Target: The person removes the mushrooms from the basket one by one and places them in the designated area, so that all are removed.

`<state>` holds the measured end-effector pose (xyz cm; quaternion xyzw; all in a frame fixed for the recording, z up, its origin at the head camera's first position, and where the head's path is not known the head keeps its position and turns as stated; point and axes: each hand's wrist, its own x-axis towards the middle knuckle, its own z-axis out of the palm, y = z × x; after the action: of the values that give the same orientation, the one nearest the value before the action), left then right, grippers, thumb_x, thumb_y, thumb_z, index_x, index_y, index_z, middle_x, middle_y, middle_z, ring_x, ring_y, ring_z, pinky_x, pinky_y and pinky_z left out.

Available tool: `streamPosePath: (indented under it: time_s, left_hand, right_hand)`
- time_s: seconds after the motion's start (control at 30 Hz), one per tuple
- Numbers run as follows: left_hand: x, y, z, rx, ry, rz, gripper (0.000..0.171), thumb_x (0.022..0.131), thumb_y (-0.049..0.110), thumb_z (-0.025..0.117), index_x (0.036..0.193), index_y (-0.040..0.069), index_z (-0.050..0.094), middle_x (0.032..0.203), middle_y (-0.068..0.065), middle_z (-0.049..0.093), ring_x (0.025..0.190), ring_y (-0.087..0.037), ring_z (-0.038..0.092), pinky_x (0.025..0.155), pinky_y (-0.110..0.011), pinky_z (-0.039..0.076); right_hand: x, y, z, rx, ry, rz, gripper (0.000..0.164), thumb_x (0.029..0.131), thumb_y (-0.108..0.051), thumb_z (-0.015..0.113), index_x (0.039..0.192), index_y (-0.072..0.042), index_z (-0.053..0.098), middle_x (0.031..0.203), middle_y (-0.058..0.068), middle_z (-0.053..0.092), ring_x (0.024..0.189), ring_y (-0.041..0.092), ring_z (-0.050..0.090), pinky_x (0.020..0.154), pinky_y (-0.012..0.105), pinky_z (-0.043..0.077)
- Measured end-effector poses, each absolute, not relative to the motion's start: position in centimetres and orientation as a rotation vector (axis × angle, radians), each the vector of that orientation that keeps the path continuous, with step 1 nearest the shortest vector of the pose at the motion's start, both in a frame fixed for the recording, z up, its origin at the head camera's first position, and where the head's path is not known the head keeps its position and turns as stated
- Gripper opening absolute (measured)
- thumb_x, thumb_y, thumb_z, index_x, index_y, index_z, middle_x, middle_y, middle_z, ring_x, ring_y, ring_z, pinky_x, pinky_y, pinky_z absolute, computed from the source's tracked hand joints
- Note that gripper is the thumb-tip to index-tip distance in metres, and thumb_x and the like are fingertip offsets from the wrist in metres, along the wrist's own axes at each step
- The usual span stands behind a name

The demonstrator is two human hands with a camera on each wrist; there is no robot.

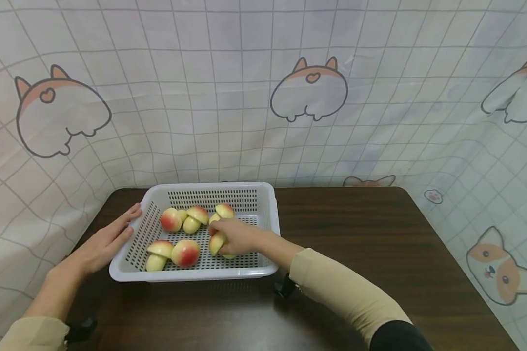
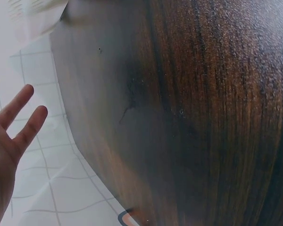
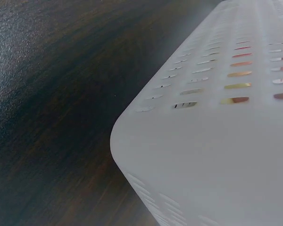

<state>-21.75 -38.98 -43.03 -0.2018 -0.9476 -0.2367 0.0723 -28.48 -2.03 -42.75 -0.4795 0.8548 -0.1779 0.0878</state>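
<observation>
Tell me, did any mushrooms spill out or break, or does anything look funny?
Nothing stands out. The mushrooms lie inside the white basket, pointing different ways, and the right hand holds another mushroom there. I see no spills or breaks.

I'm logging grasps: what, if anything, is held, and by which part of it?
The right grip appears to hold a mushroom-shaped piece by its cap; the left grip, fingers extended, holds nothing.

Beige sleeves (image 1: 347, 293) (one partly black)
</observation>
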Motion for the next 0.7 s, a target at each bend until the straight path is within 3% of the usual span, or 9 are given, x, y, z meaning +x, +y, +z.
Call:
streamPosePath:
  time_s: [0.1, 0.33, 0.47, 0.57, 0.6, 0.7]
  left_hand:
    - [-21.7, -39.0, -43.2, -0.628, -2.826, -0.740, 0.054, 0.110, 0.023, 0.045, 0.161, 0.013, 0.034, 0.169, -0.006, 0.024, 0.140, -0.043, 0.040, 0.096, -0.004, 0.014]
    - [-21.7, -39.0, -43.2, -0.593, -2.853, -0.748, 0.055, 0.110, 0.025, 0.045, 0.162, 0.013, 0.033, 0.169, -0.006, 0.022, 0.137, -0.048, 0.042, 0.096, -0.006, 0.016]
    - [-21.6, -39.0, -43.3, -0.562, -2.875, -0.742, 0.055, 0.110, 0.026, 0.044, 0.163, 0.014, 0.031, 0.170, -0.005, 0.021, 0.136, -0.048, 0.044, 0.096, -0.020, 0.030]
    - [-21.5, -38.9, -43.4, -0.556, -2.876, -0.732, 0.055, 0.110, 0.026, 0.044, 0.163, 0.014, 0.030, 0.170, -0.005, 0.021, 0.135, -0.046, 0.044, 0.093, -0.026, 0.033]
    - [-21.6, -38.9, -43.4, -0.561, -2.871, -0.730, 0.056, 0.110, 0.026, 0.044, 0.163, 0.014, 0.030, 0.170, -0.005, 0.021, 0.137, -0.044, 0.044, 0.094, -0.024, 0.032]
    - [-21.8, -39.0, -43.5, -0.599, -2.839, -0.745, 0.055, 0.110, 0.024, 0.045, 0.162, 0.013, 0.031, 0.169, -0.005, 0.022, 0.145, -0.017, 0.035, 0.096, -0.011, 0.024]
  right_hand:
    - [-28.4, -1.9, -42.7, -1.436, 2.534, -0.564, 0.046, 0.087, -0.014, 0.082, 0.128, -0.008, 0.063, 0.124, 0.003, 0.064, 0.116, 0.014, 0.056, 0.099, 0.026, 0.041]
    - [-28.3, -1.6, -42.2, -1.447, 2.515, -0.641, 0.040, 0.088, -0.017, 0.082, 0.124, -0.010, 0.067, 0.120, 0.001, 0.065, 0.111, 0.011, 0.056, 0.096, 0.024, 0.042]
    - [-28.1, -1.4, -42.1, -1.465, 2.504, -0.675, 0.039, 0.087, -0.015, 0.082, 0.123, -0.010, 0.066, 0.118, 0.001, 0.065, 0.109, 0.010, 0.056, 0.095, 0.023, 0.042]
    - [-27.8, -1.1, -41.9, -1.496, 2.501, -0.699, 0.039, 0.086, -0.014, 0.082, 0.122, -0.010, 0.067, 0.118, 0.001, 0.065, 0.109, 0.011, 0.056, 0.095, 0.024, 0.042]
    - [-27.7, -1.0, -41.8, -1.509, 2.500, -0.708, 0.039, 0.086, -0.014, 0.082, 0.122, -0.010, 0.067, 0.118, 0.001, 0.065, 0.109, 0.011, 0.056, 0.095, 0.024, 0.042]
    - [-27.6, -0.7, -41.5, -1.536, 2.495, -0.752, 0.039, 0.086, -0.015, 0.083, 0.122, -0.010, 0.067, 0.117, 0.000, 0.066, 0.108, 0.010, 0.056, 0.095, 0.024, 0.042]
